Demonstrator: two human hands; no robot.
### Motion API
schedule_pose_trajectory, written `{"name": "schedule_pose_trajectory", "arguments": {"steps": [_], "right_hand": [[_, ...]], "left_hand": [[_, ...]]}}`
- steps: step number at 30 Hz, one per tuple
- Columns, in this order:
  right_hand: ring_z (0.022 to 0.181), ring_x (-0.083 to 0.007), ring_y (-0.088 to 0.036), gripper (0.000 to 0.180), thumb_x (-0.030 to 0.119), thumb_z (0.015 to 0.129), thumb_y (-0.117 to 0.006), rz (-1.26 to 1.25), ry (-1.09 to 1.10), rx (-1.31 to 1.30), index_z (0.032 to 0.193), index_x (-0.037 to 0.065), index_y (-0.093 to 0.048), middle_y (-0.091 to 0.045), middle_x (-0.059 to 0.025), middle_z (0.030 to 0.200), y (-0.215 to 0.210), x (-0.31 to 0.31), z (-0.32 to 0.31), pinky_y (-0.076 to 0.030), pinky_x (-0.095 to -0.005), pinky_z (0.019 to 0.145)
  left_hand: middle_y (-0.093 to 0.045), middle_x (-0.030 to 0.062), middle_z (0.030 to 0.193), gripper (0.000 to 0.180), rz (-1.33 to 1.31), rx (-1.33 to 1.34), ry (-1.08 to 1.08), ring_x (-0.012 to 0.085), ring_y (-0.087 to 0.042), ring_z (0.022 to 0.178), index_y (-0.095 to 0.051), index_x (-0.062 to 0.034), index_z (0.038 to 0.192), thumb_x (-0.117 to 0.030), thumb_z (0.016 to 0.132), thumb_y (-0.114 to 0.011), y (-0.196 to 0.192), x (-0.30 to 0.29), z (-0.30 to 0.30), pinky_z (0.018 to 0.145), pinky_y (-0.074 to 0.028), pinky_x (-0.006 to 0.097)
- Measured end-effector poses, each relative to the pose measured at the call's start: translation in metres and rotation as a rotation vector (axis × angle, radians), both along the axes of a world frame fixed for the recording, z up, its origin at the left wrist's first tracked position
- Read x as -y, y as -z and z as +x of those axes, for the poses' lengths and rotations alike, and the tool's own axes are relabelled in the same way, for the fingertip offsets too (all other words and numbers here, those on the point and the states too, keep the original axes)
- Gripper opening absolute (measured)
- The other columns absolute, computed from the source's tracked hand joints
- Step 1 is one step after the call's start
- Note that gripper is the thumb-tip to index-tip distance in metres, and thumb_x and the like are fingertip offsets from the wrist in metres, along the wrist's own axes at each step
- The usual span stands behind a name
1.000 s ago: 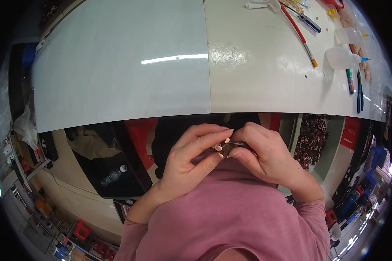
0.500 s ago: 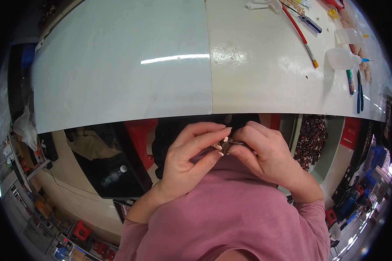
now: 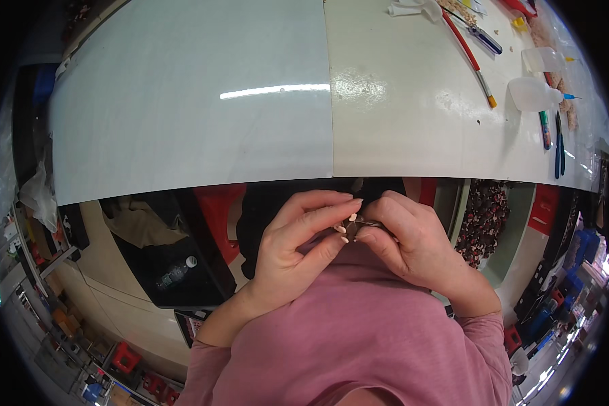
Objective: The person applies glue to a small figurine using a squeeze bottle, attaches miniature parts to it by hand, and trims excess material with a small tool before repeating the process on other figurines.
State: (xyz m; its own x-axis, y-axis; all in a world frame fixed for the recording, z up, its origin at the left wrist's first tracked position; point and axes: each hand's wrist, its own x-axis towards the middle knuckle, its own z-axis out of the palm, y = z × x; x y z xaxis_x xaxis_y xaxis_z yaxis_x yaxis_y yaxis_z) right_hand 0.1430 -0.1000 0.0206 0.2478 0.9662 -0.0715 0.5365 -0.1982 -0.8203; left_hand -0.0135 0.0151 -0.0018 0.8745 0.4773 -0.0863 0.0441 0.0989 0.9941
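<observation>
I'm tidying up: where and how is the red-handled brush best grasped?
Best, I'd judge, by the middle of its red handle, from above and left: the brush lies flat, slim and straight, with the screwdriver close on its right.

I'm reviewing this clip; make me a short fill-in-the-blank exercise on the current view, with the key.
1. The shirt below the left hand and right hand is coloured ____.
2. The thin metal tool is held in the ____ hand.
3. The long brush on the table has a ____ handle.
4. The squeeze bottle nearer the pliers has a ____ needle tip.

Missing words: pink; right; red; blue.
</observation>
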Motion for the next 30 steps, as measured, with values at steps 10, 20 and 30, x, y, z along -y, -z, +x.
{"name": "schedule_pose_trajectory", "arguments": {"steps": [10,20,30], "right_hand": [[0.057,-0.026,-0.056,0.022,0.026,0.084,-0.065,-0.033,-0.036,0.043,0.085,0.006,-0.056,-0.053,-0.008,0.071,-0.0006,0.0001,0.0022,-0.045,-0.0359,0.048],[0.058,-0.027,-0.056,0.023,0.027,0.083,-0.065,0.005,0.016,0.031,0.083,0.006,-0.055,-0.052,-0.0083,0.071,0.0052,0.0004,-0.0003,-0.045,-0.0369,0.048],[0.059,-0.0279,-0.057,0.024,0.027,0.083,-0.065,-0.027,-0.017,0.078,0.083,0.005,-0.054,-0.053,-0.009,0.072,0.0037,0.0003,0.0013,-0.045,-0.0374,0.049]], "left_hand": [[-0.05,0.0095,0.119,0.04,0.035,-0.047,0.015,0.015,-0.057,0.098,-0.06,-0.005,0.118,0.009,0.081,-0.058,-0.0021,-0.001,0.0004,0.082,-0.051,0.025],[-0.05,0.0096,0.118,0.04,0.032,-0.04,-0.007,0.0148,-0.058,0.097,-0.061,-0.0053,0.117,0.01,0.081,-0.058,-0.0012,-0.0003,0.0013,0.081,-0.051,0.024],[-0.052,0.0095,0.116,0.039,0.06,-0.063,-0.01,0.015,-0.058,0.097,-0.062,-0.0057,0.116,0.01,0.081,-0.057,-0.0029,-0.0012,0.0025,0.081,-0.051,0.024]]}}
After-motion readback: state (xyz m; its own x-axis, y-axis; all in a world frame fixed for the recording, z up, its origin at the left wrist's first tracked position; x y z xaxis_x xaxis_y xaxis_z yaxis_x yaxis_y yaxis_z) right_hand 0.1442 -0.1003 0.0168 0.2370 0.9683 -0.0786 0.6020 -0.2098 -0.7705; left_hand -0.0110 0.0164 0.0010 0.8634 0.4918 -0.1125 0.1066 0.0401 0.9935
